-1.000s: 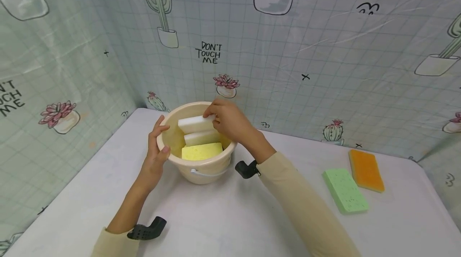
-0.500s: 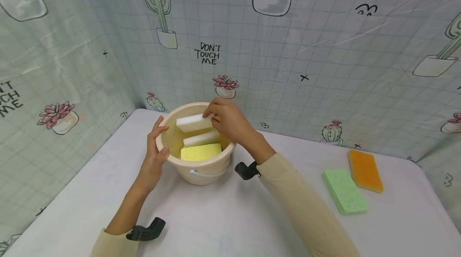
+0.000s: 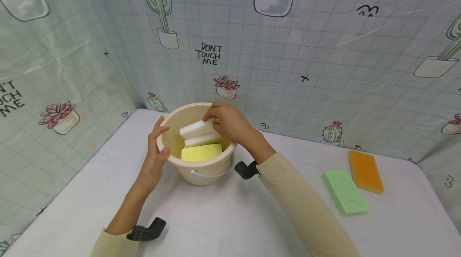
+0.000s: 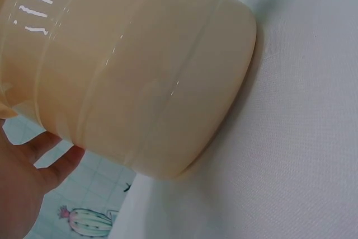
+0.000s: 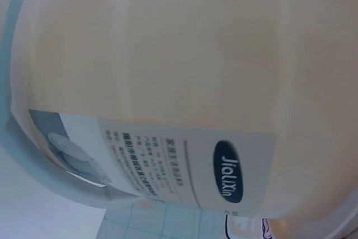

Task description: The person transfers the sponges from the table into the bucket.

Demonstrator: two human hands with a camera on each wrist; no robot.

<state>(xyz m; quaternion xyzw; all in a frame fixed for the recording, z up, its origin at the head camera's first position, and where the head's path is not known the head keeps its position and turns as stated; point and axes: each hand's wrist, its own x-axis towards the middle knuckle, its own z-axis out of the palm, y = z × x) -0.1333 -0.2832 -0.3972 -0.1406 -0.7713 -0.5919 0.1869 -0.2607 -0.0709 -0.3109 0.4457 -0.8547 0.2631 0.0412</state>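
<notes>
A cream bucket (image 3: 203, 167) with a white handle stands on the table. My left hand (image 3: 154, 157) grips its left side at the rim; in the left wrist view, fingers (image 4: 64, 166) of that hand lie against the outer wall. Over the far right rim reaches my right hand (image 3: 230, 121), pinching a white sponge (image 3: 192, 129) by its right end inside the bucket. Right in front of it is a second white sponge (image 3: 198, 141), then a yellow sponge (image 3: 201, 153). Only the labelled outer wall of the bucket (image 5: 184, 54) fills the right wrist view; the right hand is out of it.
To the right on the white table (image 3: 273, 217) lie a green sponge (image 3: 345, 192) and an orange sponge (image 3: 366, 171), side by side. A cactus-print curtain (image 3: 252, 61) closes off the back and left of the table.
The white sponge in my right hand first lifted away from the second one, then came down and forward, closing the gap between them. My left hand keeps its place on the bucket.
</notes>
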